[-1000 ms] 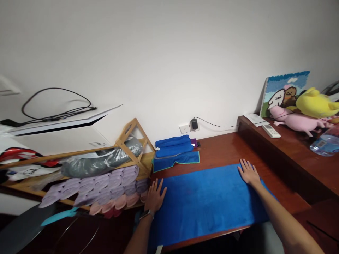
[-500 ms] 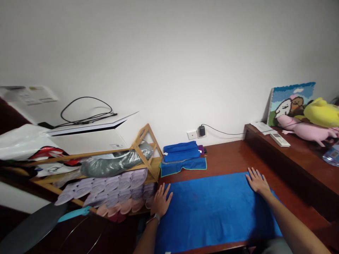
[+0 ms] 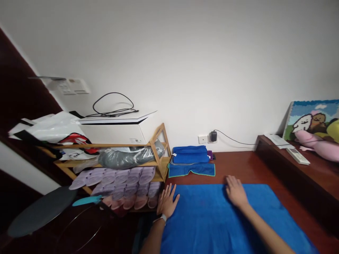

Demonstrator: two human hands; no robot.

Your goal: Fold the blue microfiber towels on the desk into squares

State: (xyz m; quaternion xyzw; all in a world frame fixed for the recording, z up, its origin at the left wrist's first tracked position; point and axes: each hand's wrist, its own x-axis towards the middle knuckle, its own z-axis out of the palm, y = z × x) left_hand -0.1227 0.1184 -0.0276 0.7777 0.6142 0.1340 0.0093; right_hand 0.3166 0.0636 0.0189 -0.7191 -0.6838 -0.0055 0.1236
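A blue towel [image 3: 206, 218] lies spread flat on the reddish-brown wooden table [image 3: 233, 164], its near edge out of frame. My left hand [image 3: 167, 201], with a watch on the wrist, rests on the towel's far left corner, fingers spread. Near the middle of the towel's far edge lies my right hand [image 3: 236, 192], palm down with fingers stretched out. Behind the towel, against the wall, are a folded blue cloth [image 3: 190, 154] and a blue cloth with green edging [image 3: 196, 170].
At left, a wooden rack [image 3: 161, 155] holds several lilac and pink slippers [image 3: 132, 176] and a white box [image 3: 116, 132]. A dark round stool [image 3: 42, 210] stands beside it. The raised ledge at right carries a remote control [image 3: 298, 156] and a pink plush toy [image 3: 317, 144]. A black charger [image 3: 213, 135] is plugged into the wall.
My right hand has moved left along the towel's far edge, away from its right corner. My left hand stays at the left corner. The view has turned left.
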